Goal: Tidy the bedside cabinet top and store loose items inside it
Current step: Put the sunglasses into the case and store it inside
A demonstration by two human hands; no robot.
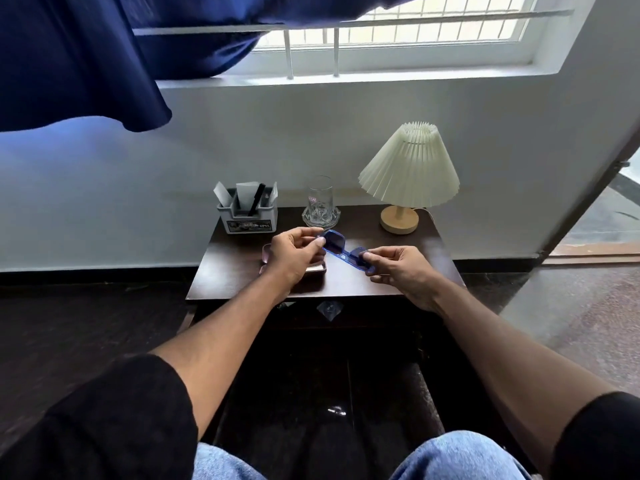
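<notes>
A pair of blue sunglasses (335,244) hangs above the dark wooden bedside cabinet top (349,289), held at both ends. My left hand (292,256) pinches the left end of the frame. My right hand (401,268) grips the right end, covering that lens. Under my left hand lies an open pink glasses case (317,270), mostly hidden. The cabinet's front shows a glass knob (329,310) below the top edge.
At the back of the cabinet stand a grey organiser (247,220) with papers and a black comb, a glass tumbler (320,206) and a pleated table lamp (408,171). A blue curtain (79,60) hangs at upper left. My knees are in front of the cabinet.
</notes>
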